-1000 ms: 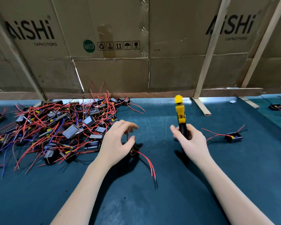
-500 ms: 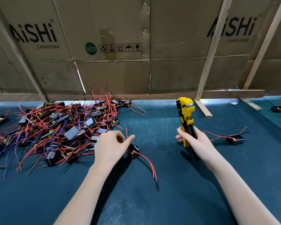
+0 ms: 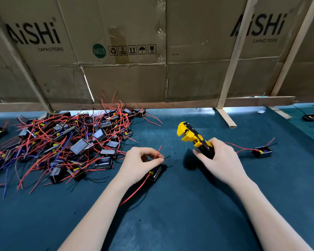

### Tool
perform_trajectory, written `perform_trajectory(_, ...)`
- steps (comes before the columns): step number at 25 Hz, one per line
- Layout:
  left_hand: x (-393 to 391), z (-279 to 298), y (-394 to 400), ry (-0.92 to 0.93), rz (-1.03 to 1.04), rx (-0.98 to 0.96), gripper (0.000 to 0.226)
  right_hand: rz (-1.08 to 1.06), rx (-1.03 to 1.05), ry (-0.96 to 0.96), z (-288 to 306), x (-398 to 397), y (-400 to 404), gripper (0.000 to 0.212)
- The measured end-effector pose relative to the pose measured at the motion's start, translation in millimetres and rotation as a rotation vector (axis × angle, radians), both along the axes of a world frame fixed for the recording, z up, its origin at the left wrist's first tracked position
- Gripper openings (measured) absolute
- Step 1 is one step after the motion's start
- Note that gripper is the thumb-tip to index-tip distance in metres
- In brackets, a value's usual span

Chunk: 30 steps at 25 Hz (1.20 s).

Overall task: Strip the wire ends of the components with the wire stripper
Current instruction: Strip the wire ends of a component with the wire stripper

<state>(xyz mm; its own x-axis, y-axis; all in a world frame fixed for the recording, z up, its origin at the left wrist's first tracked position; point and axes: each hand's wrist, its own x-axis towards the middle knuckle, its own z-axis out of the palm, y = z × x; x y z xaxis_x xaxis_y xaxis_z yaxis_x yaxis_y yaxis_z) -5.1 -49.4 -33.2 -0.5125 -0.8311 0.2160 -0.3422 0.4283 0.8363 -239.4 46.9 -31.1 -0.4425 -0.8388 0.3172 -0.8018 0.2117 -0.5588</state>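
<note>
i see my left hand [image 3: 140, 163] w/ fingers curled, thumb and forefinger pinching a thin black wire end [image 3: 166, 157] and a red wire end [image 3: 158, 151] that pokes up beside it. both lead to a small black box-shaped component w/ a yellow part [image 3: 155, 173], which sits under that hand, just above the dark teal felt-covered table [image 3: 170, 214]; can't tell if it touches the table. another red lead trails from it back toward my forearm. my right hand [image 3: 219, 162] is wrapped round the black handles of the yellow-and-black wire stripper [image 3: 194, 137], held off the table, its yellow head tilted up and to the left, near the pinched wire ends but apart from them. left of centre lies a big tangled pile of the same black components w/ red, blue and black wires [image 3: 62, 144]. one lone black component w/ red wires [image 3: 262, 151] sits on the table to the right of my right hand. behind stands a brown cardboard wall printed "aishi capacitors" [image 3: 116, 78], braced w/ pale wooden slats [image 3: 232, 60].
</note>
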Motion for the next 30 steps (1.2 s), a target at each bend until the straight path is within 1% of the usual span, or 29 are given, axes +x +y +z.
perform_trajectory(2,-0.7,-2.1,-0.5,0.009,0.003,0.018,0.008,-0.059,0.009,0.232,-4.6,-2.9,0.3,0.040)
perform_trajectory(4,-3.3,-2.5,-1.4,0.082,0.021,0.072,0.011,-0.098,-0.002,0.449,-8.4,-6.0,0.1,0.040)
perform_trajectory(5,-4.3,-2.4,-1.9,0.127,0.024,0.108,0.012,-0.109,-0.002,0.516,-10.0,-5.0,-1.1,0.041)
perform_trajectory(7,-3.6,-2.6,-2.4,0.194,0.007,0.159,0.010,-0.121,-0.004,0.581,-12.5,2.9,-6.0,0.044)
perform_trajectory(14,-5.6,-6.2,2.7,0.215,-0.089,0.144,0.008,-0.197,-0.192,0.654,-16.1,19.0,-12.3,0.048)
perform_trajectory(18,-3.9,-2.3,4.8,0.290,-0.134,0.194,0.004,-0.236,-0.192,0.637,-16.9,17.0,-11.3,0.052)
perform_trajectory(21,-5.3,-3.3,5.1,0.283,-0.126,0.192,0.003,-0.213,-0.200,0.646,-17.0,17.3,-11.4,0.051)
perform_trajectory(25,-5.9,-8.2,1.7,0.248,-0.062,0.157,0.013,-0.170,-0.231,0.650,-17.3,22.5,-12.0,0.050)
perform_trajectory(30,-5.7,-10.8,-0.8,0.250,-0.050,0.158,0.011,-0.155,-0.271,0.654,-16.8,23.5,-12.5,0.046)
